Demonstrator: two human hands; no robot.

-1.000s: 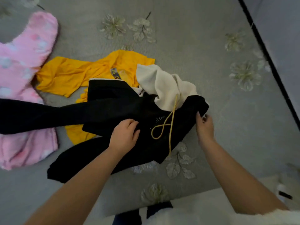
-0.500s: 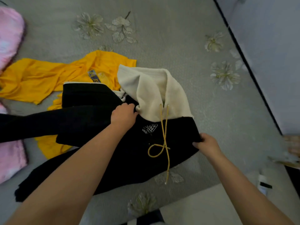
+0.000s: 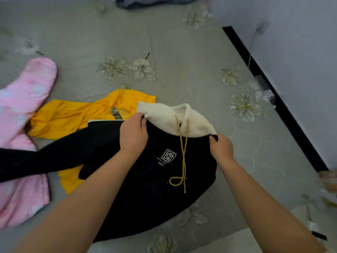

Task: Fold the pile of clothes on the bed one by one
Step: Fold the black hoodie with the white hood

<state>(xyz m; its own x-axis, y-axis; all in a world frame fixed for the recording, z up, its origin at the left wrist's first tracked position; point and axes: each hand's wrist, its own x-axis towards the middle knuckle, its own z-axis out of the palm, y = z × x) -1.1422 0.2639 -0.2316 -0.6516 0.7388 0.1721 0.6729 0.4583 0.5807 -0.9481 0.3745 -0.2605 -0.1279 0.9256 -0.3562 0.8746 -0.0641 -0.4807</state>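
Note:
A black hoodie (image 3: 151, 194) with a cream hood (image 3: 197, 125), a yellow drawstring (image 3: 183, 157) and a white chest logo lies front-up on the grey bed (image 3: 182, 52). My left hand (image 3: 133, 136) grips the hoodie at its left shoulder, where the cream hood meets the black cloth. At the right shoulder my right hand (image 3: 221, 148) pinches the black edge. One black sleeve (image 3: 45, 157) trails off to the left. A yellow garment (image 3: 76, 115) lies crumpled partly under the hoodie.
A pink fleece garment (image 3: 20, 125) lies at the left edge. A dark grey garment (image 3: 151, 1) sits at the far end of the bed. The bed's right side runs along a black strip (image 3: 273, 99) below a pale wall (image 3: 300, 52).
Both hands have moved up the hoodie to its shoulders beside the hood. The chest, logo and drawstring now lie spread flatter. The view has pulled back.

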